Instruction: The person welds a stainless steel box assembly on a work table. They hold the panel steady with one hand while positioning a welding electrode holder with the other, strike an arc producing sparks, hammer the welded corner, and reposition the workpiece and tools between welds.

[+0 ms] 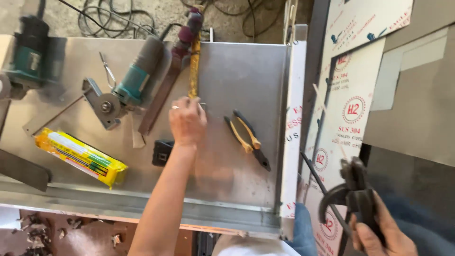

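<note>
Clamp (353, 196), dark curved metal, sits squeezed in your right hand (379, 234), low on the right beside flat white sheets (353, 85). Your left hand (187, 121) is curled around the end of a long yellow handle (195, 66) on the shiny steel table (246, 66). Pliers (247, 137) with yellow grips lie just right of that hand. A teal grinder (128, 87) and a yellow box (80, 156) lie to its left.
</note>
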